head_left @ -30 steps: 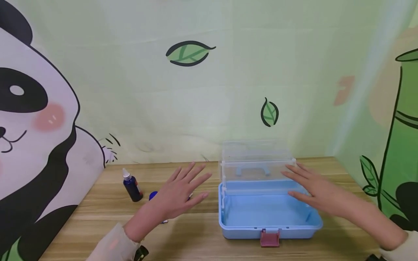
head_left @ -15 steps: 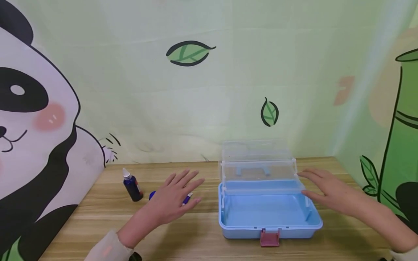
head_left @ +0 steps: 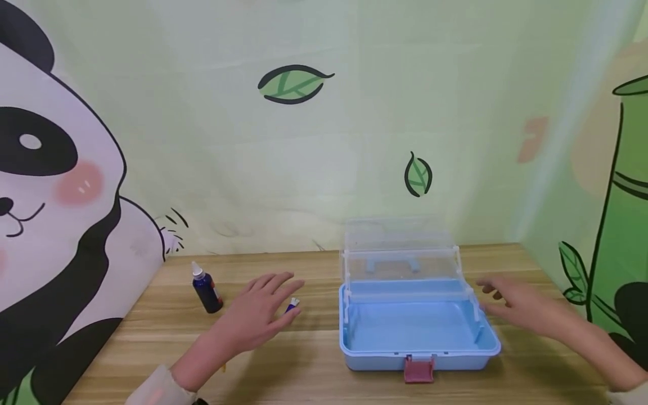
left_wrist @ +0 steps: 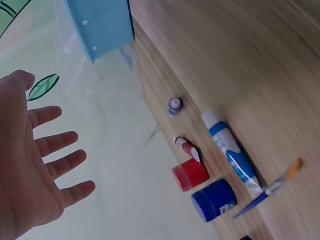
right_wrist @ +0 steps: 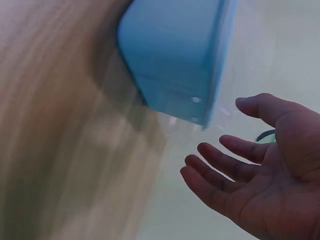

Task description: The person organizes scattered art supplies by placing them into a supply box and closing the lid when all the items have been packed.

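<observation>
A light blue plastic storage box (head_left: 420, 361) stands on the table with its clear lid (head_left: 400, 233) raised and its pink latch (head_left: 418, 371) hanging at the front. My left hand (head_left: 250, 318) hovers left of the box, fingers spread and holding nothing. Beneath it in the head view, a tube (head_left: 292, 305) pokes out. From the left wrist, a blue-and-white tube (left_wrist: 232, 155), a paintbrush (left_wrist: 270, 187), a blue jar (left_wrist: 214, 200), a red jar (left_wrist: 190, 175) and two small tubes show. My right hand (head_left: 531, 309) is beside the box's right side, fingers loosely bent around nothing.
A dark blue bottle (head_left: 206, 291) with a white nozzle stands at the table's left. Behind the wooden table (head_left: 314, 388) hangs a printed backdrop (head_left: 243, 169) with a panda and leaves.
My left hand has drawn back to the left and slightly lower. My right hand has moved right, away from over the box, its fingers bending more. The box stays put.
</observation>
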### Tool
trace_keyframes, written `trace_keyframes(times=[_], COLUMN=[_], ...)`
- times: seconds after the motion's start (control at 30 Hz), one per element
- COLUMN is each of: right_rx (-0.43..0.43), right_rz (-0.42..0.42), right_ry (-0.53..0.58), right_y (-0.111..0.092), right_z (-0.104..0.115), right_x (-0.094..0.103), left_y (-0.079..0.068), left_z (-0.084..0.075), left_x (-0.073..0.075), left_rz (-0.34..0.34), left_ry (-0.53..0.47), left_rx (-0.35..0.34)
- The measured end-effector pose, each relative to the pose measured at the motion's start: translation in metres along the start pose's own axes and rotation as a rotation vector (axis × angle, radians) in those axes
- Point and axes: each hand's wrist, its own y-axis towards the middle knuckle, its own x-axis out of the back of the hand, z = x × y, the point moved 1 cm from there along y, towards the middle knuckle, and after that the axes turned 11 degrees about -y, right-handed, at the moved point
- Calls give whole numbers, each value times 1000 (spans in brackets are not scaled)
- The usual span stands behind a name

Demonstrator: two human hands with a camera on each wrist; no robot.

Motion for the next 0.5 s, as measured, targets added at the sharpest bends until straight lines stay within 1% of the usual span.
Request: trace_keyframes(times=[0.13,0.23,0.37,0.5], right_rx=[-37,-62,-32,-13], right_rz=[71,137,233,340], right_ry=[161,320,555,731], right_y=[1,0,-2,-2], right_z=[-11,-18,-27,-34], right_x=[-10,-16,-21,-25], left_y=[-3,-5,-6,-3], left_z=[5,7,8,8], left_x=[-1,-1,1,3], left_rz=[4,-7,-27,-19], left_ry=[18,24,36,36], left_rx=[18,18,8,11])
